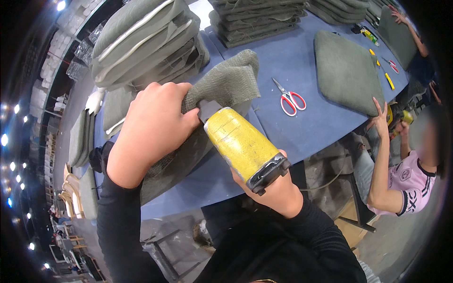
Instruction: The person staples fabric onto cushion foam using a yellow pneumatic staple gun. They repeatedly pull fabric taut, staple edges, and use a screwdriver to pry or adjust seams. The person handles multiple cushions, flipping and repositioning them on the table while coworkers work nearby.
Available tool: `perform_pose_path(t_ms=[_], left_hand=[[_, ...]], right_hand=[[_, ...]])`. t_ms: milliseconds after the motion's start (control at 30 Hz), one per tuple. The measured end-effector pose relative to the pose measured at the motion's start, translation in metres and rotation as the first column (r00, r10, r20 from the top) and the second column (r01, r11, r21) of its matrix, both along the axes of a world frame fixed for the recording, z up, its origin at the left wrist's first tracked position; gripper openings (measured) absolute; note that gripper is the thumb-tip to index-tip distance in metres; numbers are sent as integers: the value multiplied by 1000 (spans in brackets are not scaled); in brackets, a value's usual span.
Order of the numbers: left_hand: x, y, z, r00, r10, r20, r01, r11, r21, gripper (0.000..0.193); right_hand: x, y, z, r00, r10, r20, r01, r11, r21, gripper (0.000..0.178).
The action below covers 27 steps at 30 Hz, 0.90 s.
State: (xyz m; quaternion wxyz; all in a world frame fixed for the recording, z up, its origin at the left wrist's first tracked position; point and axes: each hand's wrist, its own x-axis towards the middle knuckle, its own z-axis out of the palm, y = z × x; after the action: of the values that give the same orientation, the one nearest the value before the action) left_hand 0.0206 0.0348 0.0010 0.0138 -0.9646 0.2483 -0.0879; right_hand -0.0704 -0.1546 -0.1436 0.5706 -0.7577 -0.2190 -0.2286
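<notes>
Head view, left fingers gripping fabric, right fingers round tool (yellow)

Cushion stack blocks left; beyond scissors seems passable.

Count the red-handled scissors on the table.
2. One pair lies right of the hand-held yellow tool; the other pair lies beyond the flat green cushion, near the table's right edge. More may be hidden behind cushion stacks.

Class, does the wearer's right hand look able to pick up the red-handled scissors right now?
Probably not: the right hand is taken up holding the yellow tool, though the scissors lie uncovered on the blue tabletop.
</notes>
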Motion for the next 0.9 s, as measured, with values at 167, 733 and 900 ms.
perform_pose_path(t_ms=[167, 733, 900], left_hand=[[10, -1, -4, 998, -59, 4, 59, 998, -20, 33], [-50, 170, 33, 961, 253, 107, -208, 925, -317, 63], [-147, 257, -6, 802, 597, 24, -566, 772, -289, 82]], right_hand=[[15, 0, -13, 994, -58, 90, 57, 998, 7, 49], [62, -72, -124, 879, -397, -263, 264, 866, -425, 67], [84, -79, -195, 849, -472, -235, 188, 687, -702, 64]])
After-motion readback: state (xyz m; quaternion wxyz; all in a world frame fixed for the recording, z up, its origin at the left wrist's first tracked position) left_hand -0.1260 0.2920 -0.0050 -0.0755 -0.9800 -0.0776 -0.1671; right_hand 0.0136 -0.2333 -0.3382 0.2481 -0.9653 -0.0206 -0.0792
